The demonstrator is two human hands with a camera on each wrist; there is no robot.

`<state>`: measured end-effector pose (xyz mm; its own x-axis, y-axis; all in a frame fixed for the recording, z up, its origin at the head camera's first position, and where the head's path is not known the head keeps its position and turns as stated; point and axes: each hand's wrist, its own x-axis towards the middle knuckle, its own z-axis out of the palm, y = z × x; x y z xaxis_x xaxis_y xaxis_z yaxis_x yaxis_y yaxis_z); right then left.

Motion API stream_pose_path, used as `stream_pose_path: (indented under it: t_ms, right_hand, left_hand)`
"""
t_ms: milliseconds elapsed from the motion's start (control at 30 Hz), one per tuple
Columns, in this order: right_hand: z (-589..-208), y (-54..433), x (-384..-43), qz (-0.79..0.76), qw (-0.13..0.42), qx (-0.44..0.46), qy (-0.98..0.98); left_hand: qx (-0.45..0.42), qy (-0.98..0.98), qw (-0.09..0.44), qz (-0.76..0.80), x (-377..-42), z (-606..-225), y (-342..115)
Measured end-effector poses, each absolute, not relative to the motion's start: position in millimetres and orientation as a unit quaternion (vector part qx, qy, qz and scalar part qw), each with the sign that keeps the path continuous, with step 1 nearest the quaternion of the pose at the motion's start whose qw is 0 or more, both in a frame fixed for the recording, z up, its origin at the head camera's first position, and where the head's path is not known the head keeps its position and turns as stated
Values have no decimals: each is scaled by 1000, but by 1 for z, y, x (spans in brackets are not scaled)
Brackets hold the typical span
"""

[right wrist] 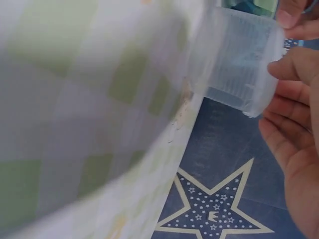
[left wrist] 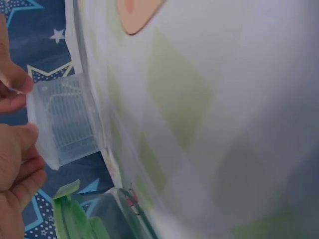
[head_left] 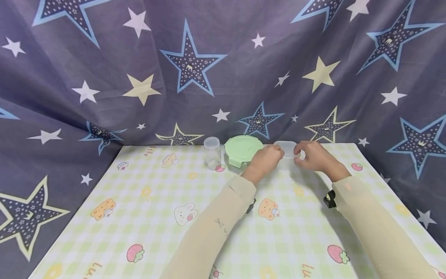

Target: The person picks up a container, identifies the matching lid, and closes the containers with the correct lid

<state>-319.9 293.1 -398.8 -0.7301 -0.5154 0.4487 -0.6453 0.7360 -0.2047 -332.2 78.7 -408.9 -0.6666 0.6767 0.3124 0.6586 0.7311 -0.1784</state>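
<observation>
A small, clear, ribbed plastic container (head_left: 286, 149) with a whitish lid (left wrist: 40, 124) stands upright near the table's back edge. My left hand (head_left: 265, 159) holds its left side, the thumb at the lid's rim. On the opposite side my right hand (head_left: 315, 156) pinches the lid's edge, thumb in front and fingers curled behind the corner, as the right wrist view shows. The lid appears to sit on the container; whether it is fastened I cannot tell. Just left of my left hand is a round glass container with a green lid (head_left: 242, 148), partly hidden by that hand.
A clear plastic jar (head_left: 212, 154) with a whitish cap stands left of the green-lidded container. A checked cloth with cartoon prints covers the table (head_left: 156, 217). Directly behind its back edge hangs a dark star-patterned curtain (head_left: 223, 77).
</observation>
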Motion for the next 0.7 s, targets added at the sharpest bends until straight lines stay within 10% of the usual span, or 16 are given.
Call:
stream_pose_path:
  t_ms: [700]
  right_hand:
    - [-396,269,-292,140,192,323,-916]
  left_hand:
    - [-424,-889,167,46,-298,-392,-2]
